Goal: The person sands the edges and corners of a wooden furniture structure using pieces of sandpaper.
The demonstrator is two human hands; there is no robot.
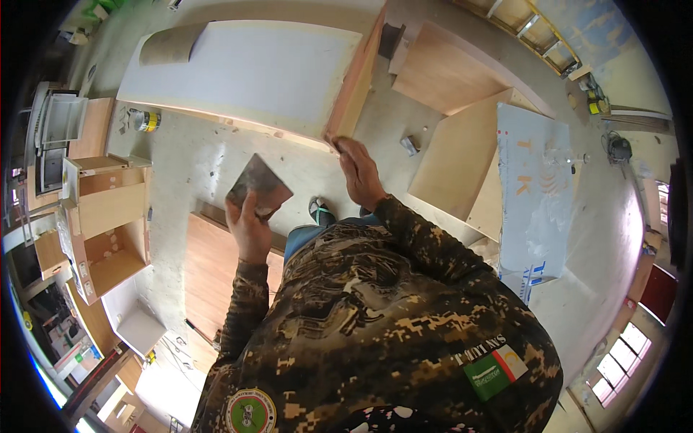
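Note:
My left hand [250, 227] grips a flat, dark square sheet [261, 180] by its lower corner, thumb on top. The sheet is stiff and grey-brown; its exact kind does not show. Ahead lies a large wooden cabinet [245, 72] with a white top panel and bare wood edges. At its near right corner is my right hand [358, 172], the fingers bent and pressed together against the edge. Whatever those fingers pinch, if anything, is hidden. A curved brown sheet [172, 45] rests on the far left of the white panel.
Plywood boxes [462, 159] stand to the right, with a blue-grey sheet [533, 187] leaning there. Open wooden cabinets [112, 252] are at left, near a yellow-labelled can [147, 121]. A wood panel [216, 260] lies below my left hand. A small can [410, 146] is on the floor.

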